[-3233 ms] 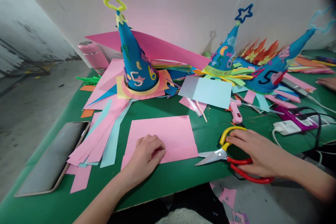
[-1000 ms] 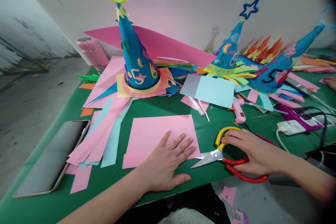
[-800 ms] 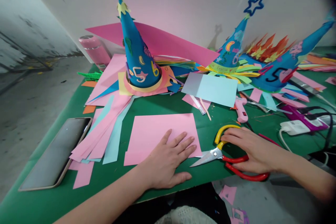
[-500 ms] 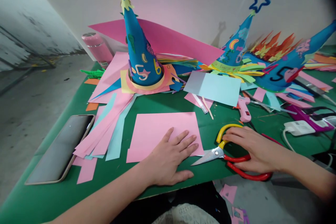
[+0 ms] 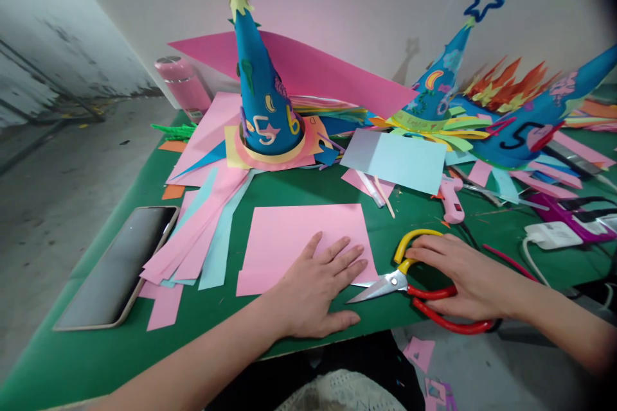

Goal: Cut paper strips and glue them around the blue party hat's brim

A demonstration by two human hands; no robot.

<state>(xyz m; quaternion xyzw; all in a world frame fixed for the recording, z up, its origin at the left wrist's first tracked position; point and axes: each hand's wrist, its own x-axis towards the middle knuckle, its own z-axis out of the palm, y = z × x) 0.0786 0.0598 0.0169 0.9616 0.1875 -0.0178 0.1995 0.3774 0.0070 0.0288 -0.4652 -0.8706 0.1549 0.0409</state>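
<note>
A pink paper sheet [image 5: 294, 234] lies flat on the green table [image 5: 299, 189] in front of me. My left hand [image 5: 315, 289] rests flat on its near right corner, fingers spread, holding nothing. To the right lie scissors [image 5: 409, 286] with one yellow and one red handle, blades pointing left. My right hand [image 5: 463, 276] lies over the handles, fingers curled loosely on top of them; the scissors stay on the table.
A phone [image 5: 118, 266] lies at the left edge beside pink and light-blue paper strips [image 5: 197, 241]. Blue cone hats [image 5: 263, 106] [image 5: 436, 93] stand behind, with a light-blue card [image 5: 395, 160], a pink glue gun [image 5: 452, 200], a power strip [image 5: 554, 234] and a pink bottle [image 5: 186, 87].
My left hand went from a loose fist on the sheet's near edge to lying flat, fingers spread, on its right corner. The right hand stayed on the scissors. The view drifted slightly.
</note>
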